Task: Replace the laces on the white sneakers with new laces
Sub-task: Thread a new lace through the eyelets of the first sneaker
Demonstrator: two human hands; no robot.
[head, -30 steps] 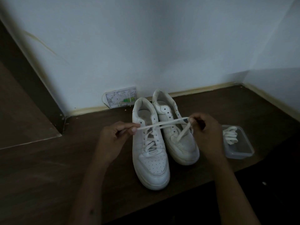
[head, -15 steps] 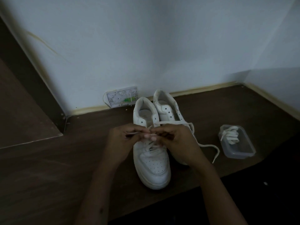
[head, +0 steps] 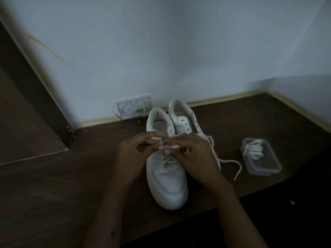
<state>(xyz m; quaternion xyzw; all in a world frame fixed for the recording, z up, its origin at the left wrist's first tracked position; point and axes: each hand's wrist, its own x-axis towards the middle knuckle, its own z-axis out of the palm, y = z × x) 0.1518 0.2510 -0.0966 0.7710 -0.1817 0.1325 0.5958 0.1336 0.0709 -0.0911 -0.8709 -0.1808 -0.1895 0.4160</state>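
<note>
Two white sneakers stand side by side on the dark wooden surface, toes toward me. The left sneaker (head: 167, 183) is partly laced with a white lace (head: 165, 162). Above its upper eyelets my left hand (head: 133, 154) and my right hand (head: 194, 158) meet, fingers pinching the lace ends between them. The right sneaker (head: 182, 119) is mostly hidden behind my right hand. A loose lace end (head: 236, 169) trails on the surface to the right of the shoes.
A clear plastic container (head: 260, 158) holding more white laces sits to the right. A small white box (head: 134, 109) leans against the wall behind the shoes. The surface's front edge (head: 250, 196) drops off near the toes.
My hands came together over the left sneaker from a stretched-apart pull. One lace end dropped onto the surface at the right.
</note>
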